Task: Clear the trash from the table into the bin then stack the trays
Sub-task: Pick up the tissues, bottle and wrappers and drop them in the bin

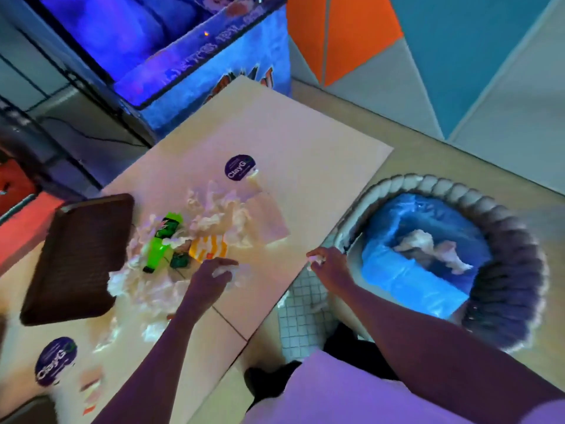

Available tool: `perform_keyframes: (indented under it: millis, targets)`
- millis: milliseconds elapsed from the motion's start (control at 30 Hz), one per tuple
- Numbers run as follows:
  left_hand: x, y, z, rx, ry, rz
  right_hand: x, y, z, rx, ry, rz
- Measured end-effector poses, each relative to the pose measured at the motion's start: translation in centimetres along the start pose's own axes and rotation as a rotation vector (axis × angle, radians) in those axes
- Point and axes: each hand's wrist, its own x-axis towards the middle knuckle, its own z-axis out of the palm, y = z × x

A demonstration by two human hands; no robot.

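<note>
left hand: down on the worktop at the near side of the trash pile, grip curled round a white tissue wad.
right hand: at the worktop's edge, just beside the bin, grip pinching a small tissue scrap.
why split like this: my read is that one hand gathers and the other feeds the bin. The bin sits right against the worktop edge, so each carry is short.
bin contents: blue liner with crumpled tissue lying in it. Mostly liner showing, so plenty of room.
trash on worktop: green bottle on its side, yellow-striped carton beside it, flat paper sheet and loose crumpled tissues all around them.
tray: one dark brown tray left of the pile, with tissues touching its near corner. I see no trash on it. Any second tray is not in view.
stage: clearing is partway done, judging by the pile. Stacking not yet started.
risk: light tissue may drop between the worktop edge and the bin rim.
</note>
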Motion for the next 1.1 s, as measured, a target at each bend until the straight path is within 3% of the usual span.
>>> perform_keyframes:
  millis: [133,333,633,833,967,1100]
  targets:
    - [3.8,7.4,9.2,0.154,-0.197,0.117,0.1,7.4,-8.1,0.076,0.173,0.206]
    - [7.6,17.3,21.0,0.281,-0.289,0.328,-1.1,17.6,-16.8,0.09,0.432,0.449]
    - [11.5,26.3,35.4,0.379,-0.385,0.49,-1.0,26.6,-21.7,0.13,0.686,0.593]
    - [14.3,27.7,42.7,0.337,-0.385,0.407,1.3,29.2,-21.3,0.15,0.637,0.562]
    - [16.9,27.0,46.0,0.378,-0.583,0.232,2.3,29.7,-20.5,0.193,0.436,0.571]
    - [16.4,26.3,45.3,0.475,-0.704,0.237,2.6,29.6,-20.6,0.12,0.377,0.614]
